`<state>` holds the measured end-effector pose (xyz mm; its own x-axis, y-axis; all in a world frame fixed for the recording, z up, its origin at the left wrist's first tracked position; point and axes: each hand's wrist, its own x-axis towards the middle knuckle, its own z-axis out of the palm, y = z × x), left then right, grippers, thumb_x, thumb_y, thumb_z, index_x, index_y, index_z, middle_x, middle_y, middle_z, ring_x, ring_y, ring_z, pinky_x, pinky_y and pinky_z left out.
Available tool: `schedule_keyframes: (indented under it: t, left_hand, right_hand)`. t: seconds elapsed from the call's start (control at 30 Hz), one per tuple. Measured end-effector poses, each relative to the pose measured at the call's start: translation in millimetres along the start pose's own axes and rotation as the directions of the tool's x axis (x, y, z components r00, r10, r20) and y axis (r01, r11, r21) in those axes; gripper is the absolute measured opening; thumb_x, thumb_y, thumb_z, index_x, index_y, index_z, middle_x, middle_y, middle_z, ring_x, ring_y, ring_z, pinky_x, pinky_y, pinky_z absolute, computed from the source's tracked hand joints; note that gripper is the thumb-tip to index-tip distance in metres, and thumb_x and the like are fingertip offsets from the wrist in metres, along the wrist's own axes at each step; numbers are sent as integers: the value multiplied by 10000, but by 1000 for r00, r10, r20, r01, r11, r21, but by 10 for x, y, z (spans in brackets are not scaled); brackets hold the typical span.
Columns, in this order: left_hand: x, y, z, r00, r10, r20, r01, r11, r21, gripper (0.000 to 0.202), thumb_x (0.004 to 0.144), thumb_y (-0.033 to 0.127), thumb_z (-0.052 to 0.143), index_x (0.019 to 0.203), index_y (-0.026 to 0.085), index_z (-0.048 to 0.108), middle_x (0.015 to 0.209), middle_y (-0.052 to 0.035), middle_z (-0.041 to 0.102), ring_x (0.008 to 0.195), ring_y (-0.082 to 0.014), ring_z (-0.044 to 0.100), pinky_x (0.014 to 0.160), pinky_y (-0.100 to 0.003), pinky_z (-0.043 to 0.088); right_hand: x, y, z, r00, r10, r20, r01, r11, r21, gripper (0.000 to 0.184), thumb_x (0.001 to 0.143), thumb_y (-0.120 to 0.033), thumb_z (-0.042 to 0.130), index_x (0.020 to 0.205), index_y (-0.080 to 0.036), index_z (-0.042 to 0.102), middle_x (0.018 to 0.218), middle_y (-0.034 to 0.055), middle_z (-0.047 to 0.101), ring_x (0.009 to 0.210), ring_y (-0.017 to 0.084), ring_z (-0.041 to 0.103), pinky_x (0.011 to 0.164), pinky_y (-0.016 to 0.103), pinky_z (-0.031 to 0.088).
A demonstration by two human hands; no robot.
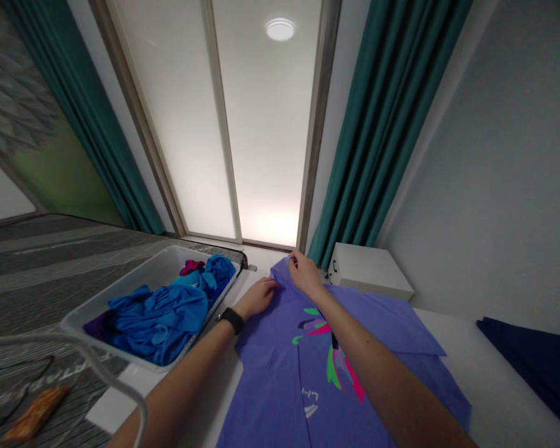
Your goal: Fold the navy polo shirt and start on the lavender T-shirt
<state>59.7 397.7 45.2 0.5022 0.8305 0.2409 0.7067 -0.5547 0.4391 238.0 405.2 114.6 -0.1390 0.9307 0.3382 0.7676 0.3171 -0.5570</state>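
Note:
A purple shirt [280,379] with green and pink print lies spread on a white table [485,379]. My left hand [257,297], a black watch on its wrist, rests on the shirt's far left edge with its fingers curled onto the cloth. My right hand [303,272] pinches the shirt's far end, near the collar, just beside the left hand. Both arms reach forward over the shirt.
A white bin [149,269] holding blue and magenta clothes stands left of the shirt. A dark blue folded cloth [532,364] lies at the right. A white box [368,270] sits behind, by teal curtains [378,137] and a window. A white cable [102,367] crosses the lower left.

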Motion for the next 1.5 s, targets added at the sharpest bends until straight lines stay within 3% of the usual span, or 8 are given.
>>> schedule_keyframes:
  t: [0.13, 0.3, 0.47, 0.57, 0.77, 1.03, 1.23, 1.5]
  left_hand:
    - [168, -109, -1, 999, -48, 7, 47, 992, 118, 405, 793, 79, 480, 1103, 226, 695, 1126, -98, 671, 1075, -249, 578, 990, -371, 406]
    - [181, -187, -6, 989, -132, -69, 140, 981, 137, 350, 816, 120, 518, 1112, 221, 673, 1151, -103, 626, 1093, -250, 556, 974, -369, 388]
    - [194, -255, 18, 924, -318, -212, 344, 934, 100, 270, 877, 225, 505, 1091, 176, 663, 1112, -137, 617, 1113, -296, 525, 964, -437, 359]
    - [267, -324, 26, 891, -390, -231, 411, 910, 47, 302, 851, 232, 536, 1120, 177, 662, 1065, -129, 649, 1075, -302, 541, 943, -447, 363]
    - [416, -427, -12, 907, -390, -159, 382, 921, -76, 186, 785, 193, 573, 866, 214, 739, 951, -81, 716, 1003, -276, 607, 890, -366, 413]
    - [550, -468, 31, 924, -362, -126, 341, 926, -163, 220, 839, 196, 513, 909, 173, 721, 792, -44, 721, 733, -180, 637, 701, -248, 447]
    - [571, -521, 63, 921, -373, -107, 365, 927, -87, 178, 840, 201, 552, 918, 183, 711, 757, -31, 685, 746, -173, 620, 727, -251, 432]
    - [541, -584, -30, 916, -395, -71, 389, 917, -85, 261, 836, 194, 547, 1051, 157, 689, 806, -36, 704, 744, -162, 644, 708, -234, 448]
  right_hand:
    - [-85, -60, -50, 999, -44, -27, 45, 998, 41, 188, 922, -210, 421, 993, -220, 595, 871, 28, 672, 795, 178, 592, 725, 269, 379]
    - [-182, -66, -78, 997, -71, -10, 71, 996, 61, 178, 923, -199, 422, 965, -215, 595, 872, 34, 667, 812, 184, 591, 741, 272, 375]
    - [-342, -73, -2, 982, -183, 42, 177, 978, 109, 144, 914, -178, 454, 921, -210, 594, 887, 28, 658, 815, 170, 577, 743, 263, 383]
    - [-500, -87, 123, 969, -232, 87, 225, 970, 89, 130, 906, -169, 479, 904, -212, 602, 911, 31, 659, 825, 173, 580, 747, 267, 388]
    - [-761, -96, 345, 968, -220, 123, 209, 973, 94, 139, 917, -161, 490, 938, -221, 613, 944, 34, 667, 873, 179, 592, 781, 272, 412]
    - [-996, 40, 543, 914, -382, 138, 374, 924, 79, 170, 949, -199, 516, 1030, -224, 664, 993, 40, 685, 997, 187, 560, 902, 323, 402]
    - [-1065, 19, 536, 879, -424, 219, 430, 903, 23, 323, 950, -188, 470, 1247, -217, 595, 1275, 50, 628, 1188, 187, 508, 1024, 349, 354]
    - [-1085, -21, 483, 827, -408, 387, 453, 891, -30, 488, 975, -419, 414, 1430, -244, 433, 1501, 37, 434, 1392, 221, 322, 1148, 466, 207]
